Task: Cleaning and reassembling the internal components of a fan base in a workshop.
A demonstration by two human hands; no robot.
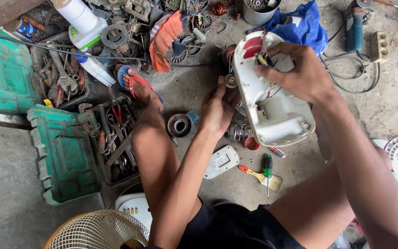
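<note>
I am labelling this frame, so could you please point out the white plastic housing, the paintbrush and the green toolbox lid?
white plastic housing (pixel 277 115): head view, bare inner wall.
paintbrush (pixel 256 174): head view, wooden handle.
green toolbox lid (pixel 63 154): head view, ribbed inner face.

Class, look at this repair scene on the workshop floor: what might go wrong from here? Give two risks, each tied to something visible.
1. The right hand pinches thin wires inside the white plastic housing; a tug might snap one.
2. The left hand steadies the housing only at its edge, above a cluttered concrete floor; if it slips, small parts could vanish among the scattered tools.
</note>
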